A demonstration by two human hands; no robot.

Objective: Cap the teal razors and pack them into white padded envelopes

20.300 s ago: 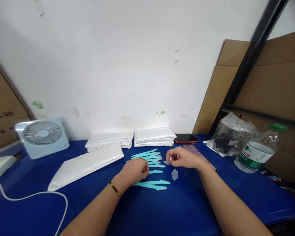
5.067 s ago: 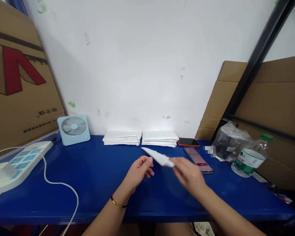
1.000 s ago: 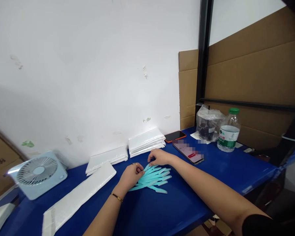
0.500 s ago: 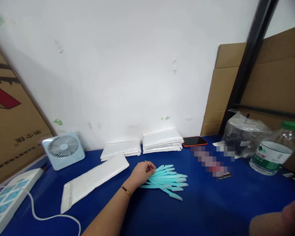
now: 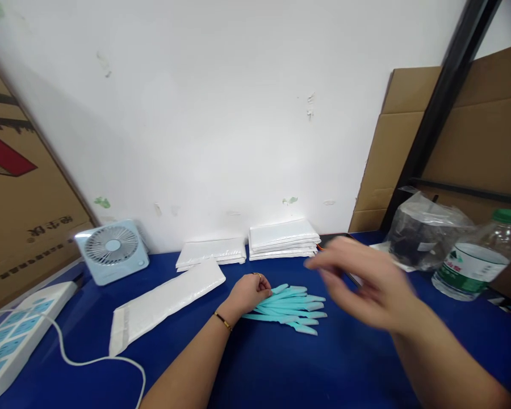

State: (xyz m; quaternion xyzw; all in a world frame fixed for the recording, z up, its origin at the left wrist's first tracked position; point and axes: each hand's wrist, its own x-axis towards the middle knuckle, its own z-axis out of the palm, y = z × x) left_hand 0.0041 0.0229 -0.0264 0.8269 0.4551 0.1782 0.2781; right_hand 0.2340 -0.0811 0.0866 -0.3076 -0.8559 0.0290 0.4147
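Note:
A fanned pile of turquoise eyebrow razors with pale tips lies on the blue tabletop. My left hand rests at the pile's left side, thumb and fingers closed on razors at its upper edge; how many is hidden. To the right of the pile, my right hand hangs over the table, blurred by motion. Its thumb and forefinger are apart, and I see nothing between them. Left of my left hand lies a long white padded envelope.
Against the wall stand two stacks of white envelopes, a lower stack and a taller stack. A blue fan and a power strip with a white cable are at left. A water bottle and bagged cup stand at right.
My right hand has come in from the lower right corner to beside the razors, covering part of the phone. My left hand stays at the pile; the view has shifted slightly.

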